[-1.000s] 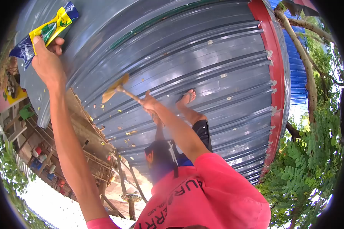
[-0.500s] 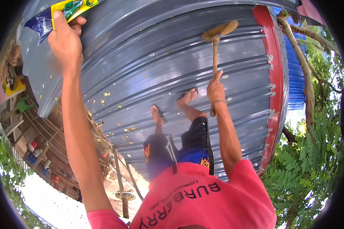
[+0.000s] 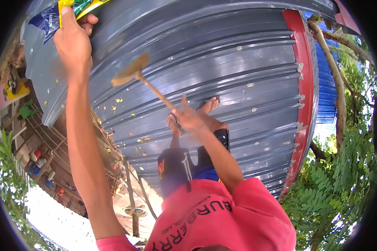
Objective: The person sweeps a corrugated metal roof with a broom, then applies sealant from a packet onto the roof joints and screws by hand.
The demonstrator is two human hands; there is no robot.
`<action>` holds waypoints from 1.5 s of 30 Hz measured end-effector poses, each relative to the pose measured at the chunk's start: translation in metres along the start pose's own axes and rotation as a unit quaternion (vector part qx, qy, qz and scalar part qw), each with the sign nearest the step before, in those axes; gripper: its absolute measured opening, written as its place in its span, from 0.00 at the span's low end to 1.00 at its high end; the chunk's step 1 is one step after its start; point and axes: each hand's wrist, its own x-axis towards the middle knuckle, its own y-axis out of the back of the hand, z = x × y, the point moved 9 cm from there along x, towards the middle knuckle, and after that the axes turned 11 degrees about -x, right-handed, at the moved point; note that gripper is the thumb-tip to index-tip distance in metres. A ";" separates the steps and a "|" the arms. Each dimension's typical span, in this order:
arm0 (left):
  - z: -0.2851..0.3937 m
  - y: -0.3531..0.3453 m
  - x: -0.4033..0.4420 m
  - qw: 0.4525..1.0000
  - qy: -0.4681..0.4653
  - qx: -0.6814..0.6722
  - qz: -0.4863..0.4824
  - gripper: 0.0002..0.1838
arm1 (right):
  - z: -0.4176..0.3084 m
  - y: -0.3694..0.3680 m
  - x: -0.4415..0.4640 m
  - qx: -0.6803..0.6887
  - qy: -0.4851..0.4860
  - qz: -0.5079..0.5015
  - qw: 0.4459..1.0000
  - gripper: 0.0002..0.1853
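My left hand (image 3: 74,44) is raised at the upper left, its thumb pressed over a yellow, blue and green plastic packet (image 3: 47,21). Part of the packet runs out of view at the top. My right hand (image 3: 190,119) is wrapped round the wooden handle of a short hand broom (image 3: 132,72), with the index finger pointing up along it. The broom's tan bristle head is out over the dark metal roof (image 3: 238,83), slightly blurred. Whether the bristles touch the sheet I cannot tell.
My sandalled feet (image 3: 209,104) stand on the ribbed roof. Dry leaves (image 3: 143,139) lie scattered at the left. A red edge strip (image 3: 302,83) borders the right side, with tree branches (image 3: 335,75) beyond. Past the left roof edge, the ground and wooden poles (image 3: 132,196) show below.
My right hand has swung the broom from the upper right to the left across the roof, and its handle now slants up leftward. My left hand stays nearly in place with the packet.
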 end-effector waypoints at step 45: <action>0.028 -0.015 -0.020 0.994 -0.087 0.052 0.048 0.30 | -0.118 -0.096 0.228 0.019 -0.012 -0.087 0.996 0.52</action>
